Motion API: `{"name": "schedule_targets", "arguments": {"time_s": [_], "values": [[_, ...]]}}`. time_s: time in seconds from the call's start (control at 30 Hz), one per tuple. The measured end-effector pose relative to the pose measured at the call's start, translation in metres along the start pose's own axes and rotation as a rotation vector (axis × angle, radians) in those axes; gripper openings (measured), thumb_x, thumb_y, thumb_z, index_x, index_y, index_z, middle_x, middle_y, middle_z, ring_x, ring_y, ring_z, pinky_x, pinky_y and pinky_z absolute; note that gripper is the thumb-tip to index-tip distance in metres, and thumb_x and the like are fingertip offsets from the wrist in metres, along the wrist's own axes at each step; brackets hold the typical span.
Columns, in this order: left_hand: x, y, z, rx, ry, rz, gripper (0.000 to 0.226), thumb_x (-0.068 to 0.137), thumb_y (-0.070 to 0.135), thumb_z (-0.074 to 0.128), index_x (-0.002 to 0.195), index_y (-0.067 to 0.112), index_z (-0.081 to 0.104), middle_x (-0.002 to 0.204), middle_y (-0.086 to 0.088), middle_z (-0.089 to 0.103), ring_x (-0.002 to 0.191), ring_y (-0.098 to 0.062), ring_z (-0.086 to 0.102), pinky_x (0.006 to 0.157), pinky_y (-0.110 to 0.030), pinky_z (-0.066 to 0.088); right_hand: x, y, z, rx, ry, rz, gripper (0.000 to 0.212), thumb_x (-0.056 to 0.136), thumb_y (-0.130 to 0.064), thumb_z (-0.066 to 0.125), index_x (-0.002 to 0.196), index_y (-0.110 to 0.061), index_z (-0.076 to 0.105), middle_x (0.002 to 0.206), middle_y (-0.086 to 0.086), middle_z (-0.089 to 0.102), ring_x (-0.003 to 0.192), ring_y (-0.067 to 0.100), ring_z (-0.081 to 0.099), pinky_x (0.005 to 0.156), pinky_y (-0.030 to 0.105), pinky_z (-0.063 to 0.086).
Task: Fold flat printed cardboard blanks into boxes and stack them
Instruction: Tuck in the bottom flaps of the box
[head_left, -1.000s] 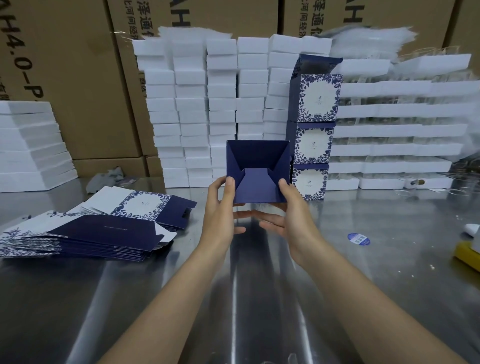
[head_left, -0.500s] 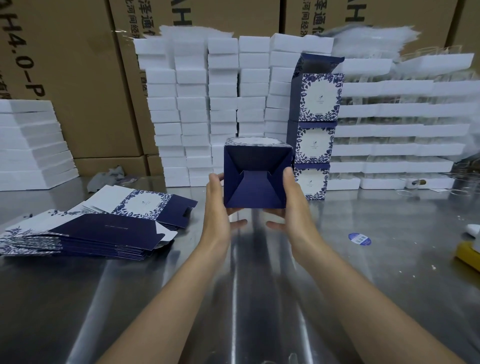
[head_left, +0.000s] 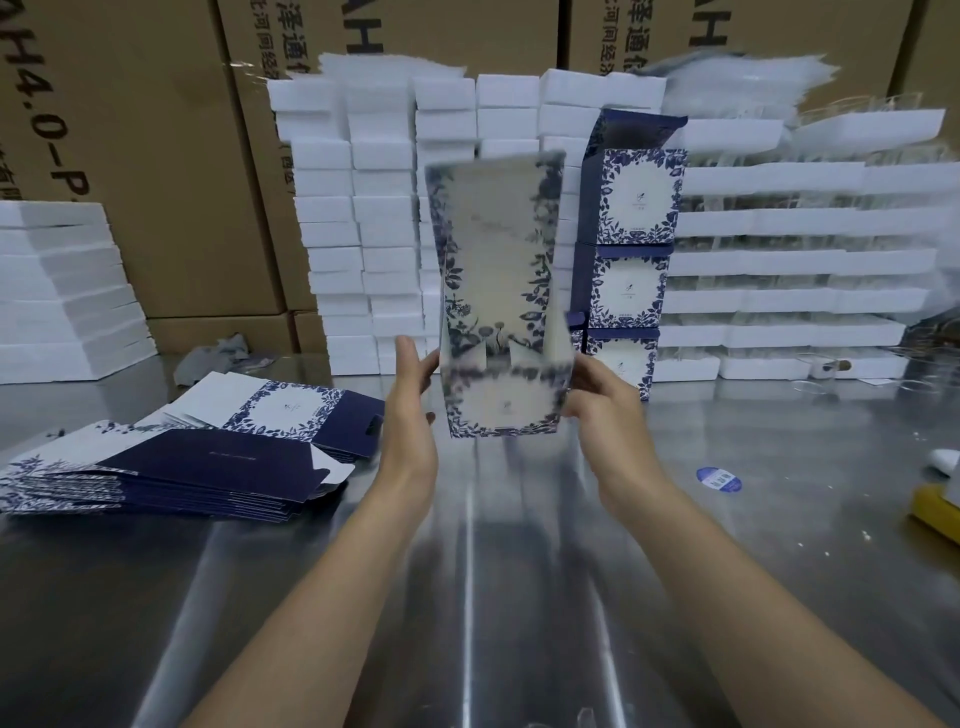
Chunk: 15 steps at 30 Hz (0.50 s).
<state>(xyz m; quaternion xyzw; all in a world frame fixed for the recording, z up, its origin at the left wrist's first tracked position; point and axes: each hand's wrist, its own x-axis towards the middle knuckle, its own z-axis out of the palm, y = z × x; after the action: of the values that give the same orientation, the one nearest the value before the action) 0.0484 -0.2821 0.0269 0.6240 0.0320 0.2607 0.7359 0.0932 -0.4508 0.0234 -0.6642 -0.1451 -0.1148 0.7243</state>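
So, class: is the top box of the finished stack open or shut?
Open: the top box has its dark blue lid flap standing up above it.

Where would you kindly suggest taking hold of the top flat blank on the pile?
Probably pinch the navy flap at the right end of the top blank, coming from the right: that flap juts beyond the pile, while the rest lies flat on the blanks beneath.

Left hand (head_left: 411, 415), right hand (head_left: 607, 402) hold blurred printed box (head_left: 501, 291) upright.
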Motion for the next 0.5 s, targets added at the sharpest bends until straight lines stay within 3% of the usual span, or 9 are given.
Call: {"name": "schedule_targets", "arguments": {"time_s": [0.03, 0.1, 0.13, 0.17, 0.2, 0.27, 0.33, 0.43, 0.5], "values": [[0.0, 0.0, 0.0, -0.012, -0.015, -0.01, 0.088, 0.086, 0.091, 0.03, 0.14, 0.033, 0.067, 0.143, 0.01, 0.066, 0.137, -0.008, 0.055, 0.117, -0.038, 0.041, -0.001, 0.001, 0.001, -0.01, 0.02, 0.001, 0.053, 0.088, 0.007, 0.046, 0.122, -0.021, 0.076, 0.115, -0.005, 0.078, 0.108, 0.012, 0.066, 0.088, 0.02, 0.05], [0.0, 0.001, 0.002, -0.029, -0.029, -0.013, 0.083, 0.089, 0.09, 0.038, 0.141, 0.031, 0.066, 0.129, 0.015, 0.074, 0.124, -0.005, 0.065, 0.091, -0.02, 0.053, -0.003, -0.002, 0.004, 0.01, 0.026, 0.016, 0.037, 0.099, -0.02, 0.048, 0.108, -0.033, 0.081, 0.108, -0.013, 0.078, 0.105, 0.007, 0.068, 0.09, 0.024, 0.05], [-0.001, 0.001, 0.003, -0.027, -0.036, -0.01, 0.08, 0.087, 0.088, 0.044, 0.14, 0.033, 0.065, 0.123, 0.019, 0.075, 0.117, -0.003, 0.067, 0.079, -0.017, 0.054, -0.005, -0.006, 0.006, 0.054, -0.002, 0.026, 0.033, 0.098, -0.039, 0.049, 0.1, -0.042, 0.081, 0.103, -0.017, 0.079, 0.099, 0.003, 0.07, 0.084, 0.021, 0.053], [-0.001, 0.001, 0.003, -0.014, -0.05, -0.001, 0.081, 0.08, 0.087, 0.049, 0.141, 0.036, 0.063, 0.122, 0.022, 0.074, 0.114, 0.001, 0.068, 0.076, -0.018, 0.054, -0.006, -0.008, 0.006, 0.103, -0.032, 0.034, 0.031, 0.094, -0.055, 0.049, 0.096, -0.05, 0.08, 0.099, -0.019, 0.079, 0.093, -0.001, 0.071, 0.075, 0.017, 0.055], [-0.001, 0.0, 0.003, 0.012, -0.073, 0.017, 0.085, 0.073, 0.085, 0.051, 0.143, 0.038, 0.061, 0.126, 0.023, 0.072, 0.116, 0.004, 0.066, 0.081, -0.022, 0.056, -0.007, -0.01, 0.006, 0.134, -0.062, 0.035, 0.032, 0.09, -0.066, 0.049, 0.094, -0.053, 0.078, 0.097, -0.021, 0.079, 0.087, -0.004, 0.072, 0.069, 0.015, 0.055], [0.002, -0.004, 0.002, 0.06, -0.115, 0.067, 0.078, 0.072, 0.077, 0.052, 0.14, 0.04, 0.062, 0.126, 0.021, 0.072, 0.113, 0.005, 0.066, 0.088, -0.029, 0.058, -0.008, -0.01, 0.005, 0.125, -0.098, 0.032, 0.036, 0.083, -0.073, 0.051, 0.096, -0.051, 0.076, 0.096, -0.021, 0.077, 0.083, -0.004, 0.07, 0.07, 0.022, 0.056], [0.003, -0.007, 0.0, 0.11, -0.134, 0.101, 0.059, 0.075, 0.07, 0.051, 0.128, 0.048, 0.067, 0.118, 0.023, 0.074, 0.105, 0.007, 0.067, 0.086, -0.031, 0.055, -0.007, -0.008, 0.005, 0.106, -0.11, 0.042, 0.042, 0.08, -0.074, 0.054, 0.111, -0.053, 0.072, 0.111, -0.022, 0.076, 0.099, -0.003, 0.07, 0.085, 0.03, 0.053], [0.004, -0.007, 0.0, 0.207, -0.098, 0.119, 0.035, 0.077, 0.07, 0.049, 0.106, 0.064, 0.068, 0.107, 0.033, 0.072, 0.105, 0.012, 0.064, 0.09, -0.023, 0.05, -0.006, -0.009, 0.001, 0.097, -0.137, 0.075, 0.073, 0.069, -0.079, 0.061, 0.139, -0.057, 0.055, 0.137, -0.02, 0.067, 0.129, 0.005, 0.061, 0.106, 0.038, 0.048], [0.007, -0.004, 0.002, 0.248, -0.037, 0.053, 0.034, 0.086, 0.073, 0.046, 0.104, 0.056, 0.07, 0.11, 0.028, 0.071, 0.119, -0.002, 0.062, 0.092, -0.024, 0.048, -0.006, -0.01, 0.0, 0.046, -0.182, 0.065, 0.077, 0.07, -0.073, 0.068, 0.142, -0.055, 0.051, 0.141, -0.013, 0.065, 0.136, 0.008, 0.056, 0.113, 0.041, 0.043]]}}
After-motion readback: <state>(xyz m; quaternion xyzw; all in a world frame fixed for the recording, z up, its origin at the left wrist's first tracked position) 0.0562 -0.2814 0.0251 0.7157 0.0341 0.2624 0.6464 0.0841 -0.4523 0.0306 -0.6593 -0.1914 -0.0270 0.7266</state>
